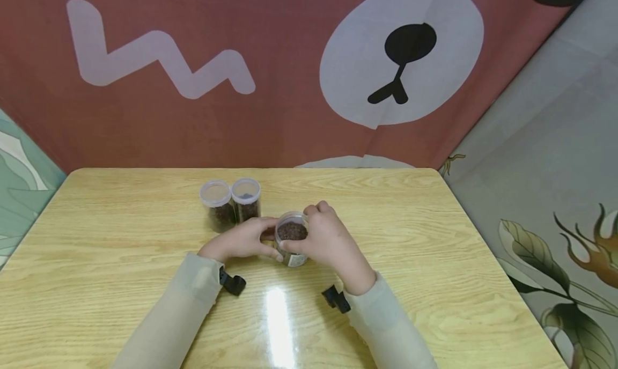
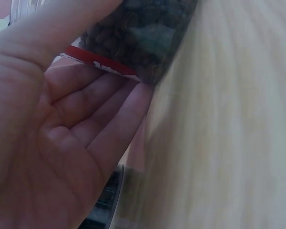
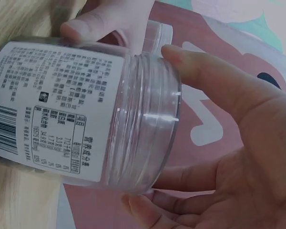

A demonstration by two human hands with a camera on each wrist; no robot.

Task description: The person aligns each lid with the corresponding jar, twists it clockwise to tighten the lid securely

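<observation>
A clear plastic jar (image 1: 295, 259) of small dark brown pieces stands on the table, held between both hands. Its side carries a white printed label (image 3: 62, 109) with a barcode. In the left wrist view, a red strip (image 2: 102, 63) shows near the jar's base. My left hand (image 1: 245, 239) grips the jar's body from the left, thumb on the near side and fingers behind. My right hand (image 1: 332, 240) holds the clear screw lid (image 3: 161, 124) at the jar's top, thumb and fingertips around its edge. The lid sits at the threaded neck; whether it is tight cannot be told.
Two similar lidded jars with dark contents, one (image 1: 223, 216) at left and one (image 1: 248, 210) beside it, stand behind my left hand. The wooden table (image 1: 410, 304) ends at a reddish cloth (image 1: 280, 122) with a bear face. Patterned cloth hangs at both sides.
</observation>
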